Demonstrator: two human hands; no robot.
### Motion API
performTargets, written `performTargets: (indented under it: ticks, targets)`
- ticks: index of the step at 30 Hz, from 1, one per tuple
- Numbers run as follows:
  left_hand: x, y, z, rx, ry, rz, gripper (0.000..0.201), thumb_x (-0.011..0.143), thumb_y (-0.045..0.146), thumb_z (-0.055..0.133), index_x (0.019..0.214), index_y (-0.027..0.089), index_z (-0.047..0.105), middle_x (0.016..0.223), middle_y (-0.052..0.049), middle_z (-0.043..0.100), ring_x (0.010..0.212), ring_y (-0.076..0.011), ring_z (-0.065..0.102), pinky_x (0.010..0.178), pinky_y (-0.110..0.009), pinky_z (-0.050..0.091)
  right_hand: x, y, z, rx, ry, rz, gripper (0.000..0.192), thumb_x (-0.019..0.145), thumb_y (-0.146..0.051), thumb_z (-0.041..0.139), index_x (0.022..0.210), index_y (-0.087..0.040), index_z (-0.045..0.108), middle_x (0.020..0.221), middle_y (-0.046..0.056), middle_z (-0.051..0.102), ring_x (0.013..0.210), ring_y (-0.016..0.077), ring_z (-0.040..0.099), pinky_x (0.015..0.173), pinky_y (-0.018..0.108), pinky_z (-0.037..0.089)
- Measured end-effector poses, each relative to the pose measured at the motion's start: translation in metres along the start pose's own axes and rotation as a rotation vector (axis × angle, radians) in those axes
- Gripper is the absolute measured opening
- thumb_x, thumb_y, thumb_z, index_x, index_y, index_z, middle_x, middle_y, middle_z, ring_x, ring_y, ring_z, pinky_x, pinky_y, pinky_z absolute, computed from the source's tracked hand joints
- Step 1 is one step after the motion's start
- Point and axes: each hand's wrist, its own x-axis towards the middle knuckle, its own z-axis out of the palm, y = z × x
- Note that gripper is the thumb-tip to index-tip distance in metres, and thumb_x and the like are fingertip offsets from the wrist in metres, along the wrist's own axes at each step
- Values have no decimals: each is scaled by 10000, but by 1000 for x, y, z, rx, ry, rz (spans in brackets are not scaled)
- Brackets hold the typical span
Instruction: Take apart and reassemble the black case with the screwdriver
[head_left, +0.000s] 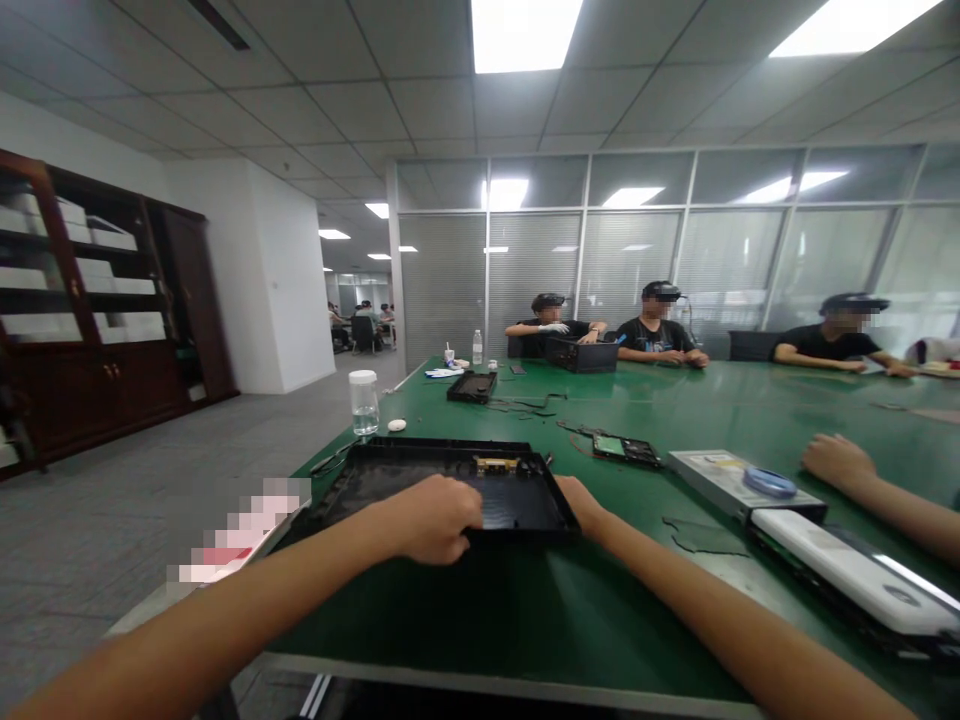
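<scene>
A black plastic case shell lies open side up on the green table in front of me. My left hand grips its near edge with the fingers curled over the rim. At the shell's near right corner, my right hand holds the edge. A small gold-coloured part sits inside the shell near its far wall.
A clear plastic bottle stands left of the shell. A green circuit board and a grey drive lie to the right, where another person's hand rests. Several people sit at the far end around a black box.
</scene>
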Motion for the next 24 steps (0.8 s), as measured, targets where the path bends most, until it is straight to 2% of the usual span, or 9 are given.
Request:
performTargets:
  ticks: [4, 6, 8, 12, 14, 17, 20, 21, 24]
  targets:
    - [-12, 19, 14, -14, -38, -9, 76, 728, 219, 548, 734, 197, 621, 808, -37, 601, 733, -171, 565, 647, -252, 421, -11, 18, 3, -25, 11, -93, 366, 788, -156, 436, 1142, -180, 525, 1295, 121, 419, 905, 221, 583, 743, 300, 443]
    - [-13, 24, 20, -40, -25, -2, 71, 727, 217, 548, 723, 196, 616, 809, -33, 600, 724, -166, 567, 644, -250, 424, -20, 37, 0, -48, 23, -87, 424, 787, -174, 435, 1207, -226, 467, 1364, 91, 327, 899, 204, 584, 746, 309, 446]
    - [-12, 27, 28, -61, -17, 13, 66, 721, 216, 553, 719, 200, 617, 812, -27, 600, 713, -160, 568, 642, -246, 428, -30, 61, -5, -70, 36, -14, 411, 784, -195, 445, 1191, -246, 474, 1358, 81, 330, 871, 192, 586, 740, 316, 444]
    - [-9, 27, 50, -63, -42, 15, 99, 699, 220, 565, 762, 213, 642, 813, -35, 610, 716, -172, 575, 639, -257, 437, -45, 104, -14, -45, 48, 163, 207, 812, -260, 434, 954, -193, 570, 1104, 91, 537, 833, 188, 571, 740, 305, 421]
    - [-5, 20, 57, -43, -116, -40, 105, 671, 251, 600, 750, 211, 658, 765, -49, 619, 701, -191, 579, 610, -269, 437, -47, 113, -14, 6, 87, 241, 232, 846, -344, 388, 871, -182, 551, 900, 72, 583, 775, 184, 560, 717, 301, 414]
    - [10, 4, 56, -62, -309, -134, 224, 628, 408, 655, 677, 191, 670, 633, -55, 614, 600, -194, 569, 534, -265, 418, -41, 105, -7, 91, 123, 267, 313, 869, -428, 321, 794, -189, 508, 740, 33, 561, 696, 170, 535, 679, 288, 400]
    - [40, -11, 51, -194, -405, -79, 407, 689, 569, 555, 740, 183, 673, 635, -44, 623, 567, -167, 561, 526, -245, 414, -31, 84, 1, 143, 105, 213, 326, 866, -457, 321, 763, -200, 493, 709, 16, 549, 682, 162, 524, 672, 277, 383]
    - [53, -15, 51, -224, -367, -40, 409, 734, 560, 514, 787, 184, 668, 671, -40, 630, 592, -157, 567, 552, -237, 420, -27, 77, 2, 147, 102, 199, 330, 863, -466, 326, 761, -202, 493, 708, 15, 549, 685, 162, 522, 673, 276, 378]
    - [94, -21, 64, -94, -59, 57, 315, 732, 431, 596, 917, 178, 629, 869, -61, 620, 786, -178, 573, 707, -257, 432, -22, 64, 4, 160, 117, 187, 337, 859, -481, 327, 777, -203, 502, 715, 16, 555, 693, 165, 523, 671, 273, 371]
